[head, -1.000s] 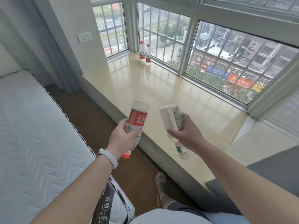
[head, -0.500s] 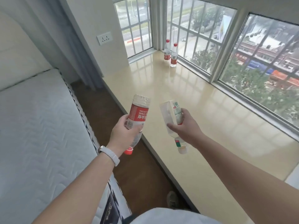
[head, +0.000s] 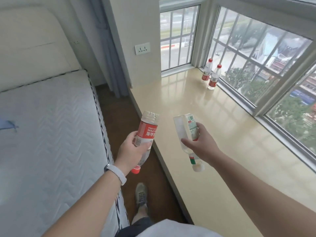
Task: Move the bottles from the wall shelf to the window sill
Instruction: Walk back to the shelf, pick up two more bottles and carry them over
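Red-label bottle [head: 147,134]: upside down, red cap lowest, gripped round the middle by the left hand [head: 130,152], over the floor [head: 119,108] just beside the sill edge.
White-cap bottle [head: 185,128]: upside down and tilted, gripped by the right hand [head: 201,146], above the window sill [head: 222,120], not touching it.
Hands: apart, each clamped on its own bottle.
Back bottle [head: 207,71], front bottle [head: 213,78]: upright in the sill's far corner, just beside each other, near the glass.
Bed [head: 47,127]: left of the floor strip.
Wristband [head: 116,173]: on the left wrist.

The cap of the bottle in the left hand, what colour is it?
The cap is red; head view.
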The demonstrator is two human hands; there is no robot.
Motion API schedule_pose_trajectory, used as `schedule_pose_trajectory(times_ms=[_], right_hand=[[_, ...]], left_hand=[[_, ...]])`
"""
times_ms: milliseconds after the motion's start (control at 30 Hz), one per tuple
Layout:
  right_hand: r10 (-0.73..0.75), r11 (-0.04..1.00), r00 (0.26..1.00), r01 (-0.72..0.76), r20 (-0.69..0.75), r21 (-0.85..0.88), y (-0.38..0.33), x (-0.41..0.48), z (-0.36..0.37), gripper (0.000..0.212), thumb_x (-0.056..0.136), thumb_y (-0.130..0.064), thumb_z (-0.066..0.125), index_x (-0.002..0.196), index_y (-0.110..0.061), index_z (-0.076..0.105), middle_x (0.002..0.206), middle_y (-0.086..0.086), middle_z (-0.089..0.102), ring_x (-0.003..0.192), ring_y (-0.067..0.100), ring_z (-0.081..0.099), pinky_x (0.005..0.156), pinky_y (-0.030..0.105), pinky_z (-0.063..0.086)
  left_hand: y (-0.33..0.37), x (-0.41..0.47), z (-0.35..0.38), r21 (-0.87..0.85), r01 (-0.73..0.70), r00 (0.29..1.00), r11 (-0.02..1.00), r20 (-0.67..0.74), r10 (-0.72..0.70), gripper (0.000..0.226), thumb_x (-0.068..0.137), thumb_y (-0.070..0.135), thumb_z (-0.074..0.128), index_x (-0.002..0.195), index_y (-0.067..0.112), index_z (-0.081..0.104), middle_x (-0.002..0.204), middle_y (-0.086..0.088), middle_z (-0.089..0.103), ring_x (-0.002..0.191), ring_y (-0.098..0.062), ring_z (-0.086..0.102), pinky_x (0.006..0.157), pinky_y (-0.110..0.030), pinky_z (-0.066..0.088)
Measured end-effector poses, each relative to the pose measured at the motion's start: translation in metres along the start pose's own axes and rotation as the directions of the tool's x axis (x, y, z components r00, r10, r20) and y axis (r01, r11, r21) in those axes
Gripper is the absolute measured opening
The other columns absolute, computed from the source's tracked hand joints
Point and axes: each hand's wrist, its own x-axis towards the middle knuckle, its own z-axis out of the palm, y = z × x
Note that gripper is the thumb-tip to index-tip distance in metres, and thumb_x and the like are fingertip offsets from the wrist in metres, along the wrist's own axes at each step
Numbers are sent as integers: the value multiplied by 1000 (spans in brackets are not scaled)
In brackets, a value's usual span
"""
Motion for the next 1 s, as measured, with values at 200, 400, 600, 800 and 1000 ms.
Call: schedule_pose_trajectory(times_ms=[200,400,600,800,1000], right_hand=[[86,996,994,-87,-66,-3,-28,68,30,46,78,-31,73,109,-43,41,97,-11,64,82,11,66,78,43,57],[124,987,988,-133,-94,-91,-75,145,71,45,78,-34,73,108,-40,41,99,-5,64,82,12,64,75,39,56],[126,975,985,-145,-118,-168,-102,194,102,56,75,-41,73,122,-34,44,96,-8,64,78,11,65,71,36,55],[158,969,972,-187,-176,-160,-111,235,111,47,78,-32,75,115,-30,45,90,-6,62,75,8,61,63,29,49],[206,970,968,-222,-146,-102,-103,278,132,43,78,-33,74,105,-36,40,91,-3,64,78,14,64,70,37,55]], left_hand=[[-14,97,-30,-18,43,995,999,90,-41,40,83,50,72,118,43,53,107,20,66,98,-10,66,91,-43,56],[-6,205,-85,5,-26,990,1000,140,25,30,84,45,73,107,45,54,101,20,67,93,-3,65,77,-27,51],[-9,281,-127,45,-40,983,998,178,32,36,83,41,74,113,41,54,102,19,68,93,-6,66,75,-26,50],[-7,329,-131,58,-50,974,997,225,36,35,83,43,74,112,42,55,103,20,67,93,-5,65,79,-30,52],[-11,382,-118,136,-42,960,990,282,2,37,82,44,74,114,40,56,105,18,67,94,-7,65,81,-33,54]])
